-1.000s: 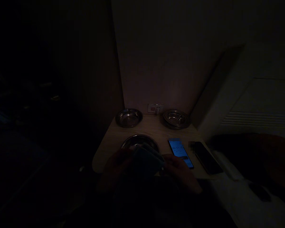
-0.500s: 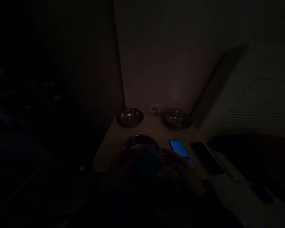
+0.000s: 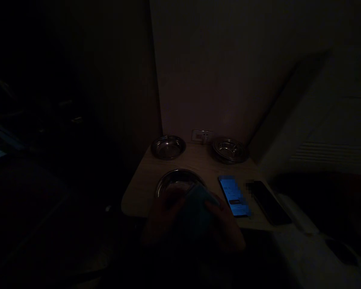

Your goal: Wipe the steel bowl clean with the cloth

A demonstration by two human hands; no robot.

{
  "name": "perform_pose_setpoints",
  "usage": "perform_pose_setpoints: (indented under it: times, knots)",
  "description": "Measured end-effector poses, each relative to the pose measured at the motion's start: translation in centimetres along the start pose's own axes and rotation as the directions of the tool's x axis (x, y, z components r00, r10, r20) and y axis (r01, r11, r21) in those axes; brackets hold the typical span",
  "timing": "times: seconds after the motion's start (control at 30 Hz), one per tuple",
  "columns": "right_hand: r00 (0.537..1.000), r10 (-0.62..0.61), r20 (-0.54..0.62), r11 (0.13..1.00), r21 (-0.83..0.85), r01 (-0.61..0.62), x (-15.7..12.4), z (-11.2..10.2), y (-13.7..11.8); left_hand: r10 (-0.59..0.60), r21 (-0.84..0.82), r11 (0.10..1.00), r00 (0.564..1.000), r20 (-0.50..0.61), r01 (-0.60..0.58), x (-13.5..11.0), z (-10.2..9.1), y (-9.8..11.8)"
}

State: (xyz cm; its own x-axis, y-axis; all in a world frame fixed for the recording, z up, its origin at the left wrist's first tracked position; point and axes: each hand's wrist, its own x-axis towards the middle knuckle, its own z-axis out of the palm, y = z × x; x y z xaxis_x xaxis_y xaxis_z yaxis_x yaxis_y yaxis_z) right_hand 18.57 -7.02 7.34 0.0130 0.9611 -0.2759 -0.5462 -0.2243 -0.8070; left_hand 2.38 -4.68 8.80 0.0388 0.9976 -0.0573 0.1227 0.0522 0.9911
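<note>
A teal-blue item [image 3: 198, 206] with a straight upper edge is between my hands. It may be cloth, but the dark hides its kind. My left hand [image 3: 162, 214] grips its left side, with the fingers partly lost in shadow. On the right side, my right hand [image 3: 225, 224] has its thumb across the front of the item. Just beyond my hands stands a round metal dish [image 3: 170, 176], its near part covered by them. To the right of my right hand lies a phone [image 3: 233, 196] with a lit blue screen.
At the back of the small wooden table [image 3: 138, 192] are a metal dish [image 3: 168, 147] on the left and stacked metal dishes [image 3: 230, 150] on the right. Behind them is a wall socket [image 3: 202, 135]. A dark phone-like slab [image 3: 270, 202] lies at the right edge.
My right hand has come in from beside the lit phone and now holds the teal-blue item. The item has risen and tilted slightly. The view has shifted a little left.
</note>
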Motion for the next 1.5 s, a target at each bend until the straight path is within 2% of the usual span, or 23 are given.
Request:
perform_pose_setpoints:
  times: [0.07,0.13,0.23,0.3,0.37,0.43,0.53,0.6,0.7,0.77,0.93,1.0,1.07,1.13,1.17,1.27,1.33,1.4,1.5]
  knots:
    - [0.998,0.002,-0.063,1.000,0.025,0.000,0.3,0.1,-0.6,-0.022,0.038,0.999,0.998,-0.059,0.024,0.0,-0.6,0.4]
    - [0.994,-0.035,-0.106,0.999,-0.002,0.035,0.7,-0.2,-1.4,-0.024,0.076,0.996,0.978,-0.208,0.040,0.2,-1.4,0.5]
    - [0.985,-0.119,-0.127,0.991,-0.070,0.111,1.2,-1.2,-2.6,-0.067,0.083,0.990,0.884,-0.463,0.118,1.1,-3.0,-0.6]
    - [0.976,-0.160,-0.148,0.985,-0.095,0.147,1.5,-1.9,-3.5,-0.097,0.117,0.976,0.851,-0.516,0.183,1.7,-3.8,-1.7]
    - [0.966,-0.194,-0.172,0.977,-0.126,0.174,1.6,-2.5,-4.3,-0.159,0.143,0.955,0.854,-0.496,0.261,2.2,-4.3,-2.7]
    - [0.954,-0.232,-0.191,0.966,-0.164,0.202,1.7,-2.8,-5.1,-0.219,0.189,0.930,0.886,-0.408,0.317,2.3,-4.4,-3.3]
    - [0.925,-0.286,-0.250,0.950,-0.202,0.239,1.9,-2.9,-6.3,-0.270,0.296,0.896,0.935,-0.232,0.332,2.2,-4.1,-3.5]
    - [0.896,-0.321,-0.306,0.938,-0.236,0.255,2.0,-2.7,-6.8,-0.282,0.343,0.879,0.942,-0.182,0.329,2.2,-3.8,-3.5]
    - [0.845,-0.418,-0.332,0.882,-0.372,0.290,2.1,-2.6,-7.3,-0.273,0.314,0.893,0.944,-0.187,0.321,2.2,-3.5,-3.6]
    - [0.818,-0.480,-0.318,0.824,-0.481,0.297,2.2,-2.8,-7.2,-0.245,0.238,0.925,0.944,-0.220,0.295,2.2,-3.2,-3.8]
    - [0.773,-0.558,-0.302,0.690,-0.687,0.230,2.3,-3.6,-6.8,-0.110,0.039,0.991,0.934,-0.340,0.131,2.1,-2.6,-4.9]
    - [0.745,-0.616,-0.256,0.609,-0.754,0.244,2.2,-3.8,-6.7,-0.071,0.009,0.997,0.935,-0.347,0.079,2.2,-2.4,-5.2]
    - [0.700,-0.692,-0.174,0.485,-0.830,0.274,1.9,-4.0,-6.6,-0.033,0.010,0.999,0.942,-0.334,0.039,2.5,-2.4,-5.5]
    - [0.651,-0.759,-0.020,0.306,-0.893,0.329,1.8,-4.1,-6.4,-0.013,0.017,1.000,0.944,-0.329,0.019,2.8,-2.3,-5.7]
    - [0.629,-0.771,0.098,0.196,-0.904,0.381,1.8,-4.2,-6.2,-0.008,0.018,1.000,0.941,-0.338,0.015,2.9,-2.2,-5.8]
    - [0.538,-0.672,0.508,-0.150,-0.805,0.574,2.2,-4.2,-4.8,-0.025,0.049,0.998,0.924,-0.382,0.048,3.2,-1.6,-5.8]
    - [0.493,-0.518,0.698,-0.303,-0.689,0.658,2.8,-3.9,-3.4,-0.023,0.110,0.991,0.918,-0.397,0.072,3.3,-1.3,-5.5]
    - [0.527,-0.353,0.773,-0.350,-0.631,0.692,3.2,-3.5,-1.9,-0.006,0.174,0.981,0.907,-0.421,0.087,3.3,-1.1,-5.1]
    - [0.613,-0.146,0.777,-0.328,-0.622,0.711,3.6,-3.2,-0.5,0.015,0.227,0.969,0.895,-0.445,0.097,3.4,-1.1,-5.1]
